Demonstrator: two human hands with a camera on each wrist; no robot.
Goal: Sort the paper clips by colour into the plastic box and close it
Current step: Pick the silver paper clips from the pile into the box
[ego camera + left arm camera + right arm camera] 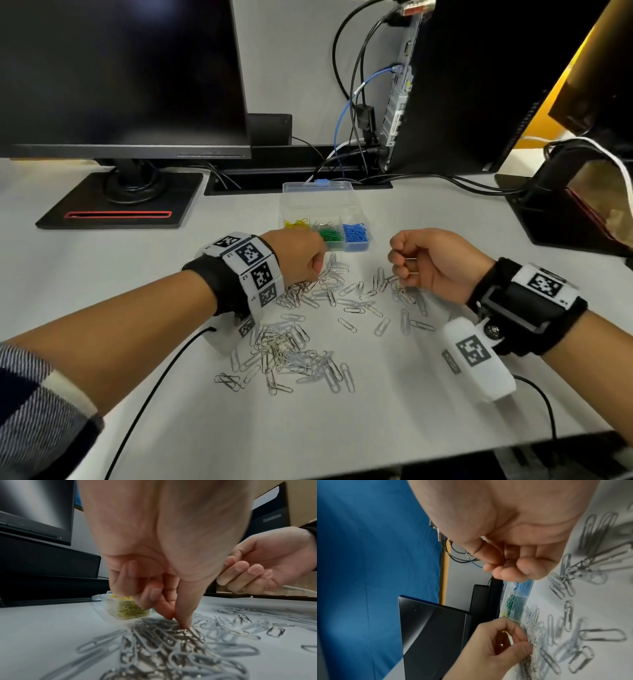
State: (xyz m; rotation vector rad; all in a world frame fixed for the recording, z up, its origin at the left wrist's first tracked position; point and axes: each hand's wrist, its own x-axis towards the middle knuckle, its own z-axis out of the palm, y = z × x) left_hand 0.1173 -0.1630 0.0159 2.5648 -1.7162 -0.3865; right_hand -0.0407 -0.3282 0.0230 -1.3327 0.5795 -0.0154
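Observation:
A clear plastic box [318, 198] stands open at mid-table, holding yellow clips [296, 224], green clips [331, 235] and blue clips [356, 233] in separate compartments. Many silver paper clips [294, 356] lie scattered in front of it. My left hand [317, 270] reaches down into the upper left heap; in the left wrist view its thumb and forefinger [180, 622] pinch at a silver clip [185, 630] in the heap. My right hand [397, 267] hovers to the right, curled into a fist around silver clips [411, 259] whose wire ends poke out.
A monitor [120, 75] on its stand is at the back left. A black computer [479, 85] with cables stands at the back right, and a second stand [548, 205] at the far right. Wrist-camera cables trail over the near table edge.

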